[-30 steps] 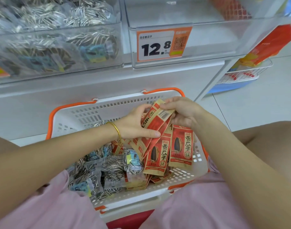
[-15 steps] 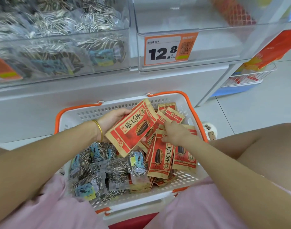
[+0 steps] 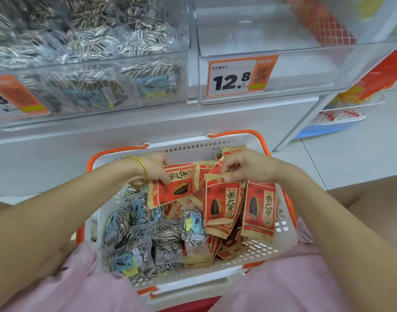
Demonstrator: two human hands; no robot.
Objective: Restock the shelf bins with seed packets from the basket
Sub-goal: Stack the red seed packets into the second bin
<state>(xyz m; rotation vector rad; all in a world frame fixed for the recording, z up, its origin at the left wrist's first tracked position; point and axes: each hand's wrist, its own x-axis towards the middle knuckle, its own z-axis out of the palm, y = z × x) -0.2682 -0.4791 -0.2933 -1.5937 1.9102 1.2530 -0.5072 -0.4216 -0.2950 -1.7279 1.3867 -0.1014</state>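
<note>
A white basket point(image 3: 215, 283) with orange handles sits in front of me, holding red seed packets on the right and clear striped-seed packets point(image 3: 148, 239) on the left. My left hand point(image 3: 155, 167) grips a red seed packet point(image 3: 172, 185) turned sideways over the basket's middle. My right hand point(image 3: 244, 166) pinches the tops of red packets, with two upright red packets point(image 3: 222, 206) hanging below it. Above, the right clear shelf bin point(image 3: 271, 70) carries a 12.8 price tag point(image 3: 240, 75) and looks nearly bare. The left shelf bin point(image 3: 91, 64) is full of striped-seed packets.
A white shelf base point(image 3: 148, 129) runs between the bins and the basket. At the right a wire rack point(image 3: 348, 109) with orange packs stands on the tiled floor point(image 3: 361, 154). My knees in pink fabric flank the basket's near side.
My left hand's packet has shifted slightly up and left. My right hand rose from among the packets in the basket and now pinches their tops, lifting two upright.
</note>
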